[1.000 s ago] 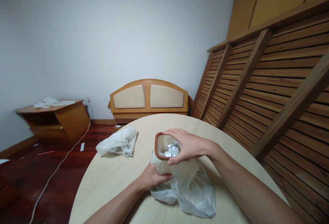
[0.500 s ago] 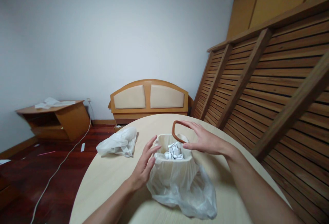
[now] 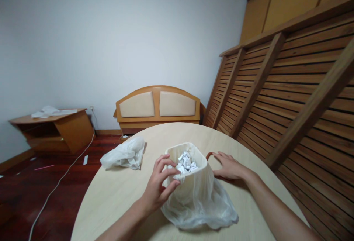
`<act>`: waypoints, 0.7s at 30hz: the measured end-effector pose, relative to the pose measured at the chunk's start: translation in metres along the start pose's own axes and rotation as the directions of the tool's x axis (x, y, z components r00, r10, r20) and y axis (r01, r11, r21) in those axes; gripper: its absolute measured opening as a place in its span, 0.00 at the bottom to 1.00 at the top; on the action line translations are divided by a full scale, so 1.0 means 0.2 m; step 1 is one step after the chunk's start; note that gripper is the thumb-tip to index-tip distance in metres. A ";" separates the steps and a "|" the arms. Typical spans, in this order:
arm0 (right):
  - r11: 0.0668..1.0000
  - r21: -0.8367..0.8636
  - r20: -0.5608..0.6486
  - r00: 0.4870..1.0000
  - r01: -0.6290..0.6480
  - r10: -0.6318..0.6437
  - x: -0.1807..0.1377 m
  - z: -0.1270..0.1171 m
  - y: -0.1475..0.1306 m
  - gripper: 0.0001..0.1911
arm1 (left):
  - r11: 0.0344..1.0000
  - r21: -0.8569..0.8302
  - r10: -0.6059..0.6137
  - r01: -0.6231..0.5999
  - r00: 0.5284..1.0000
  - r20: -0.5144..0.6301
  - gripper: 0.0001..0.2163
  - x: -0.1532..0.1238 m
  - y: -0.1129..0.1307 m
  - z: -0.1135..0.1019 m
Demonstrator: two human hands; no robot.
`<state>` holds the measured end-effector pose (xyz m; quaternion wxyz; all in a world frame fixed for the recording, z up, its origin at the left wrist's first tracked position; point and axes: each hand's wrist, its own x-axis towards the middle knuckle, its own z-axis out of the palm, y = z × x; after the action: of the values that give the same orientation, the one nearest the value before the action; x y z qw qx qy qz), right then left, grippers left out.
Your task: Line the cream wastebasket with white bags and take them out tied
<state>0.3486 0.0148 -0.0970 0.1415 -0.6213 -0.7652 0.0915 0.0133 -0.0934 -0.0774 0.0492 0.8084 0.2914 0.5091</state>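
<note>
A small cream waste bin (image 3: 190,182) stands on the round light-wood table (image 3: 116,196), lined with a clear plastic bag (image 3: 204,211) that spills down around its base. Crumpled white paper (image 3: 186,162) fills the bin. My left hand (image 3: 159,185) pinches the bag's edge at the bin's near-left rim. My right hand (image 3: 229,166) rests on the table to the right of the bin, fingers on the brown rim ring (image 3: 209,155), which lies mostly hidden behind the bin and hand.
A second crumpled plastic bag (image 3: 124,155) lies on the table's left part. Behind the table a headboard (image 3: 157,107) leans on the wall, slatted bed frames (image 3: 290,93) lean at right, and a low wooden cabinet (image 3: 55,130) and a white cable (image 3: 55,189) sit on the floor left.
My right hand lifted the brown ring off the bin's top and carried it down to the table on the right. My left hand moved from the bin's side up to its rim.
</note>
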 end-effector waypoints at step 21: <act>0.590 0.193 -0.472 0.602 0.784 -0.644 -0.32 -0.15 -0.66 0.07 | 0.995 0.075 0.059 -0.067 0.993 0.097 0.07 0.03 -0.06 -0.06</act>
<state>0.2474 -0.0764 -0.0335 0.4189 -0.2189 -0.8792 0.0593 -0.0003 -0.0841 -0.0715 0.0151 0.8418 0.2827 0.4595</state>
